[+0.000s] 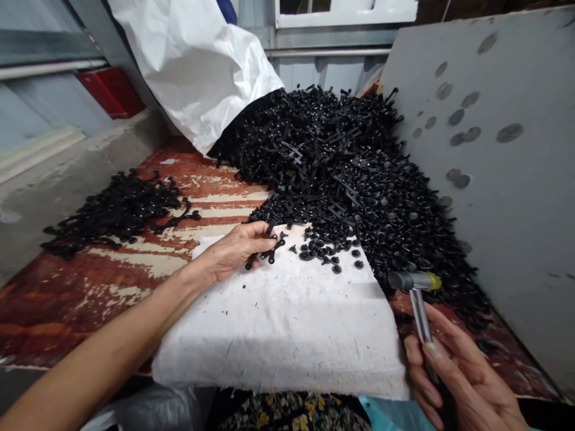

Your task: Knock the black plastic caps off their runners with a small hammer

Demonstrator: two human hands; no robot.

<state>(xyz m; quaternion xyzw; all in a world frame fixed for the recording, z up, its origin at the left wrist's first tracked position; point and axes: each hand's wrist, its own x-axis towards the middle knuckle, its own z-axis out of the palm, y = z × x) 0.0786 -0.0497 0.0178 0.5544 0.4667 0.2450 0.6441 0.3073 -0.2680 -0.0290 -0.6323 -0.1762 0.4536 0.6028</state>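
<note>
My left hand (233, 251) reaches across a thick white foam block (287, 323) and pinches a small black plastic part (269, 250) at the block's far edge. Several loose black round pieces (330, 251) lie on the block just right of it. My right hand (453, 377) is at the lower right, fingers wrapped round the metal handle of a small hammer (415, 287) with a grey and yellow head, held upright beside the block.
A big heap of black plastic parts (350, 161) spills from a white sack (193, 66) behind the block. A smaller pile of black pieces (117, 209) lies at left on the worn red surface (67, 299). A grey board (503, 179) leans at right.
</note>
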